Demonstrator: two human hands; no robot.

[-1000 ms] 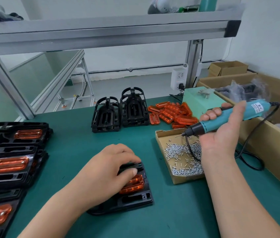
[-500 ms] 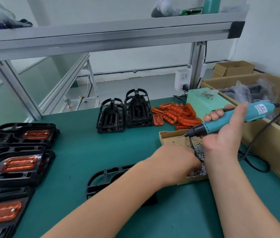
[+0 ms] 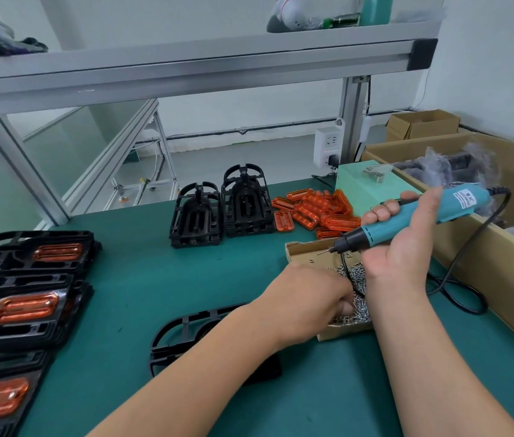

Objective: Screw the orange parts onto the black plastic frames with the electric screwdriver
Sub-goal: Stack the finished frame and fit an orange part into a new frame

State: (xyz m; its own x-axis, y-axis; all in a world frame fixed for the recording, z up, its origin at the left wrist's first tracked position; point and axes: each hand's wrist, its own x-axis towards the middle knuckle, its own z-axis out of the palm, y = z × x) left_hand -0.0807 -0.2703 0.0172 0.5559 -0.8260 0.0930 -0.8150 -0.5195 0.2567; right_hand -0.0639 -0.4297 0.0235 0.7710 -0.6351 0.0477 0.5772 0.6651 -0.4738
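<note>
Your left hand (image 3: 306, 298) reaches into the little cardboard box (image 3: 299, 250) of screws (image 3: 356, 275). Its fingers are bent down among them, and you cannot tell if it pinches a screw. Your right hand (image 3: 403, 247) is wrapped tight round the blue screwdriver (image 3: 422, 216), held up over the box with its tip pointing left and a bit down. Its black cord (image 3: 457, 269) loops on the green table (image 3: 142, 279). One black frame (image 3: 180, 335) lies flat on the table under your left arm. The loose orange parts (image 3: 315, 209) sit in a pile behind the box, next to two stacks of black frames (image 3: 221, 209). On the far left lie finished frames (image 3: 25, 304) with orange parts in them.
</note>
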